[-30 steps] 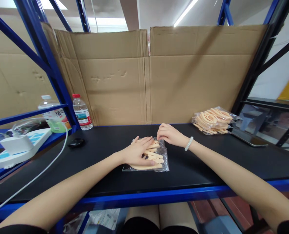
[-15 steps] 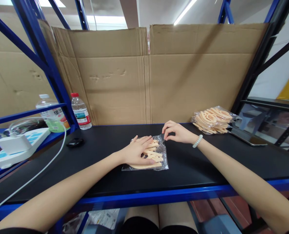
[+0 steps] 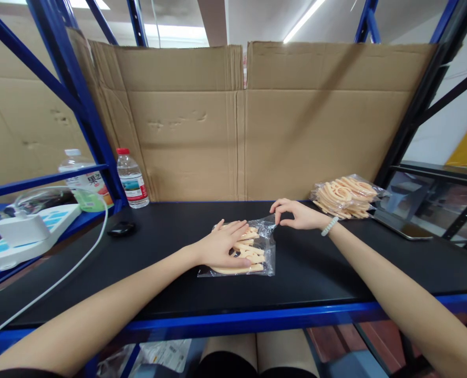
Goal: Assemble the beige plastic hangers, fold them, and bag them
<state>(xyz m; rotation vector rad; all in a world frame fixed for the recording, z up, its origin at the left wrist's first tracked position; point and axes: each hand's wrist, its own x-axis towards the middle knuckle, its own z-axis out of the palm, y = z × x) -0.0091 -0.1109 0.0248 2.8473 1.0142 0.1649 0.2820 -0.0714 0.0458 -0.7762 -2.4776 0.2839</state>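
A clear plastic bag [image 3: 270,254] with several pale, cream-coloured strips [image 3: 252,253] inside lies flat on the black tabletop [image 3: 178,299]. Flat on top of it rests my left hand [image 3: 222,245], fingers extended, covering the bag's left part. At the bag's upper right corner, my right hand [image 3: 292,213] pinches the plastic edge between thumb and fingers, with a beaded bracelet on the wrist. Farther back on the right sits a stack of similar filled bags [image 3: 345,197], behind my right hand.
A red-capped bottle [image 3: 133,181] stands at the back left, near a black mouse [image 3: 122,229]. A white power strip [image 3: 55,226] with a cable is at the far left. A phone-like flat device [image 3: 404,227] lies right. Cardboard [image 3: 186,142] walls the back.
My right hand has moved a little to the right, drawing the bag's upper right corner outward and spreading the plastic. My left hand remains on the bag.
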